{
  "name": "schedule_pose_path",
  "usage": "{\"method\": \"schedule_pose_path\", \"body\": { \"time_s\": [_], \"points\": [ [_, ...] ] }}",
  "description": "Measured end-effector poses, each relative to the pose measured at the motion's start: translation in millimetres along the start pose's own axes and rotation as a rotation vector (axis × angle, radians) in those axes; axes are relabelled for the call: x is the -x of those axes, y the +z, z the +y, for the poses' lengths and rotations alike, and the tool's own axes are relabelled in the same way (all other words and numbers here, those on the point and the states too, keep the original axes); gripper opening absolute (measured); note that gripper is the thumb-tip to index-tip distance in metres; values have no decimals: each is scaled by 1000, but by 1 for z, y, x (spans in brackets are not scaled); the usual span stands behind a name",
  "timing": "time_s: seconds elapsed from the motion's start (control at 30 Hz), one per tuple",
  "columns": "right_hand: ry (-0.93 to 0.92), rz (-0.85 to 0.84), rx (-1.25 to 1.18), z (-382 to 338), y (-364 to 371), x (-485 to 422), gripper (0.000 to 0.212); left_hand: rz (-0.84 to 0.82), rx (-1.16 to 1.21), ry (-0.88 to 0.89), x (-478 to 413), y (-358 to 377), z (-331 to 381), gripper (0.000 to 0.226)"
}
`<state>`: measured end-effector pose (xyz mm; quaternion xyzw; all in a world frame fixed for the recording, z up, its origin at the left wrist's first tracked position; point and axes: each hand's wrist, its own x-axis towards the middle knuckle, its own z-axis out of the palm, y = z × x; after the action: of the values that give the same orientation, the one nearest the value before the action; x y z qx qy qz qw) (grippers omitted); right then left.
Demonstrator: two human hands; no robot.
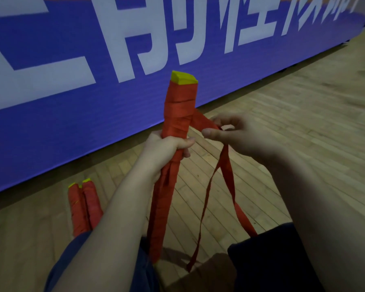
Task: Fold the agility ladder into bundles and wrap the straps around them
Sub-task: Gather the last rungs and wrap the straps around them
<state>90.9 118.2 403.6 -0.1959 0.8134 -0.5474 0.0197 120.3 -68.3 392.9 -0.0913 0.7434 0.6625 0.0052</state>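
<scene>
Both hands work in the middle of the view. The left hand (169, 147) is clenched around the ladder bundle (178, 110), and the right hand (238, 135) pinches the loose strap (227, 165) between thumb and fingertips, just beside the bundle.

Behind them a blue banner (51, 102) with large white characters stands along the edge of the wooden floor (293, 98), which fills the right and lower parts of the view. The person's legs show at the bottom, a blue trouser leg (149, 279) and a dark trouser leg (272, 260).

The bundle is held upright in the air. It is red with a yellow end at the top, and strap turns are wound tightly round its upper part down to the left fist. A short run of strap leads from the bundle to the right hand's pinch, and the rest hangs down in a loop toward the floor.

Two wrapped bundles (83, 205), red with yellow tips, lie side by side and touching on the floor at lower left, near the banner.
</scene>
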Motion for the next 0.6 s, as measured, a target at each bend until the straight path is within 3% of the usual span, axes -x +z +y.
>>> {"method": "schedule_pose_path", "body": {
  "time_s": [0.17, 0.43, 0.5, 0.6],
  "points": [
    [76, -66, -93, -3, 2, 1, 15, 66, -59, 6, 5, 6, 2, 15],
    [74, -10, -332, -4, 0, 0, 27, 166, -206, 57, 6, 10, 0, 18],
    [78, -7, -302, -7, 8, 0, 12, 223, -293, 111, 6, 15, -3, 17],
    [107, 59, -167, -9, 26, -1, 18, 283, -407, 172, 7, 22, -8, 16]
  ]
}}
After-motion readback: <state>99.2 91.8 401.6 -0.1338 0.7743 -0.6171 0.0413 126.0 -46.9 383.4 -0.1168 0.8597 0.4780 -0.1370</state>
